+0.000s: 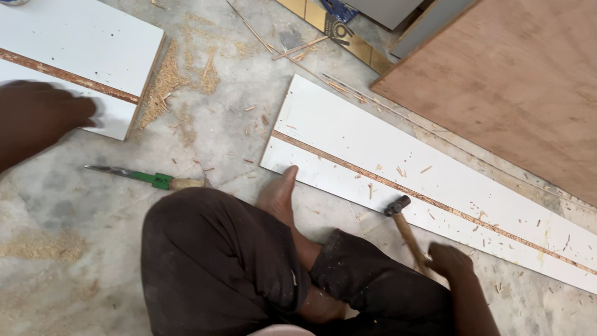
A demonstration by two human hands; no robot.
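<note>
My right hand (449, 260) grips the wooden handle of a hammer (405, 227), whose dark metal head rests at the near edge of a long white board (435, 180) with a rough groove cut along its length. My left hand (40, 115) is blurred at the far left, over the near edge of a second white grooved board (81, 43); it seems to hold nothing. A chisel (146, 178) with a green collar and wooden handle lies on the floor between the two boards. My bare foot (280, 193) touches the long board's near corner.
A large brown plywood sheet (516, 87) leans at the upper right. Sawdust and wood chips (168, 81) lie scattered over the grey concrete floor (62, 249). Thin wood strips (298, 48) and other panels (385, 12) lie at the top. My dark-trousered legs fill the bottom middle.
</note>
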